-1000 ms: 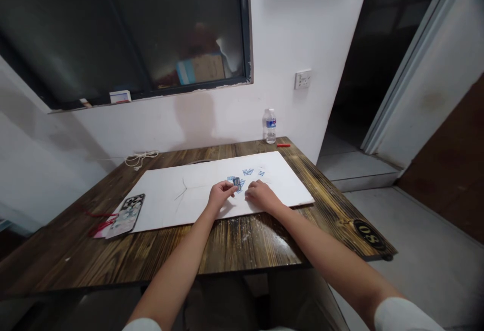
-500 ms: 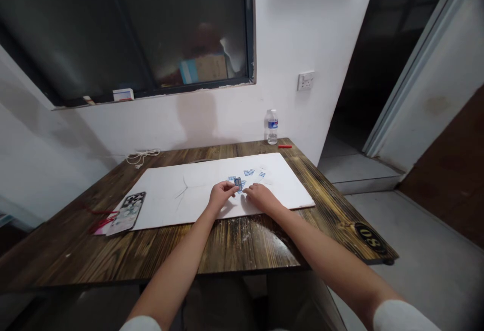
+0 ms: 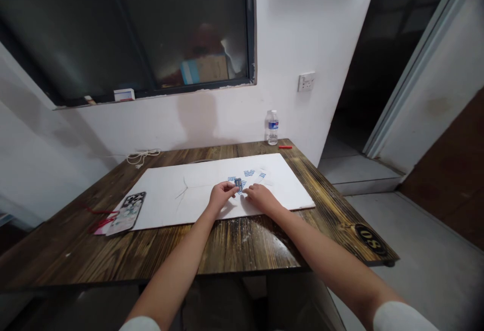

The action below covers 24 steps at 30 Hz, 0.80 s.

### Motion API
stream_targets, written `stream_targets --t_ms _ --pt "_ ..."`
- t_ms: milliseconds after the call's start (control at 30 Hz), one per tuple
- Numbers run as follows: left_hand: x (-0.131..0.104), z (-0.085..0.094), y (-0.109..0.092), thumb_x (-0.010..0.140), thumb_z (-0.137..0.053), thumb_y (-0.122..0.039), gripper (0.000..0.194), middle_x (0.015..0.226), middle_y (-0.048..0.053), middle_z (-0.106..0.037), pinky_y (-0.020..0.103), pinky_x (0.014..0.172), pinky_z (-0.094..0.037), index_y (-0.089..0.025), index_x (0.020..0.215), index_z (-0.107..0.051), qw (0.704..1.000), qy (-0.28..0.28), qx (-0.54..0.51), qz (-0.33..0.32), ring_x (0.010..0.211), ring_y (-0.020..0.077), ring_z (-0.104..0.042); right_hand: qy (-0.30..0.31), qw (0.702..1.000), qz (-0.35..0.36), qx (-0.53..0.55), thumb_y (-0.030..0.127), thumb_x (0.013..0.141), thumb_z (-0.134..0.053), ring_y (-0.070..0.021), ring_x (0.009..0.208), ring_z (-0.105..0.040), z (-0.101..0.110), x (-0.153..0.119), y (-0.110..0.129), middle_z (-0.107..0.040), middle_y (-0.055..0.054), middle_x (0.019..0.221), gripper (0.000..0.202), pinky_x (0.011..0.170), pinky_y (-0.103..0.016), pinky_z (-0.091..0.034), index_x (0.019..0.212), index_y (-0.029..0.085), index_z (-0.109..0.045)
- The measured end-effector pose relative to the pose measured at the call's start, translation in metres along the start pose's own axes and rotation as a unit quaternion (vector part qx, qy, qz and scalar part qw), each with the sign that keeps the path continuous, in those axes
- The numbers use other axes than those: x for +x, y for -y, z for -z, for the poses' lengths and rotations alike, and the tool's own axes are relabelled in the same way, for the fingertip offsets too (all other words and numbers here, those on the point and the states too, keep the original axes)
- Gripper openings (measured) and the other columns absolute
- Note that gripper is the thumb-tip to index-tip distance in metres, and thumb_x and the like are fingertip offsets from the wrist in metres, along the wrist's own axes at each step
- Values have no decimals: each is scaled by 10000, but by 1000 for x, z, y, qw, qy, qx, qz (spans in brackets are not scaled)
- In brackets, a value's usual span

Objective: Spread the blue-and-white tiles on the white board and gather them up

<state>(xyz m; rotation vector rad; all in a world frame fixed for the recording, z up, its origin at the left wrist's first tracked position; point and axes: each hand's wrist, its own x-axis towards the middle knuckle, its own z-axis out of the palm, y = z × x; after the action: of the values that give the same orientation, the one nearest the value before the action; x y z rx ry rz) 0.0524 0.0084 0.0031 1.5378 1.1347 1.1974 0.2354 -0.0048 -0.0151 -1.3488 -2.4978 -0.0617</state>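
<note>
My left hand (image 3: 222, 195) is closed, its thumb and fingertips pinching a small dark blue-grey rectangular piece (image 3: 238, 184) with pale markings. Close by on the right, my right hand (image 3: 260, 197) has its fingers curled together, fingertips pointing at the lower edge of that piece. Whatever they may hold is too small to make out. Around the hands, several small blue-and-white striped pieces (image 3: 248, 173) lie on a white board (image 3: 159, 185). One more striped piece (image 3: 262, 175) rests on a clear or whitish patch to the right.
A phone in a patterned case (image 3: 130, 212) overlaps the board's left edge, beside a red cord (image 3: 99, 224). At the back of the wooden table (image 3: 159, 250) are a white cable (image 3: 141, 156), a water bottle (image 3: 272, 128) and a red pen-like stick (image 3: 285, 147).
Both hands stay almost in place, the left still holding the small dark piece. The view has shifted very slightly.
</note>
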Motion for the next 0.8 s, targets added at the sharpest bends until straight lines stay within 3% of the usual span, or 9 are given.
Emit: stream_targets --t_ms 533,800 --pt "0 0 1 539 -815 -443 351 579 6 -637 250 536 -456 -164 667 -647 1000 2 3 4 506 131 -569 11 1000 7 -14 142 900 -486 -207 881 -575 4 -1 1 -665 -99 914 273 780 -290 -393 1099 162 -673" --pt "0 1 1 563 -802 -431 329 589 7 -635 245 546 -460 -160 668 -646 1000 3 6 -1 517 128 -569 -4 1000 -2 14 220 897 -535 -199 890 -569 4 -3 1 -667 -83 925 256 797 -290 -395 1113 190 -670"
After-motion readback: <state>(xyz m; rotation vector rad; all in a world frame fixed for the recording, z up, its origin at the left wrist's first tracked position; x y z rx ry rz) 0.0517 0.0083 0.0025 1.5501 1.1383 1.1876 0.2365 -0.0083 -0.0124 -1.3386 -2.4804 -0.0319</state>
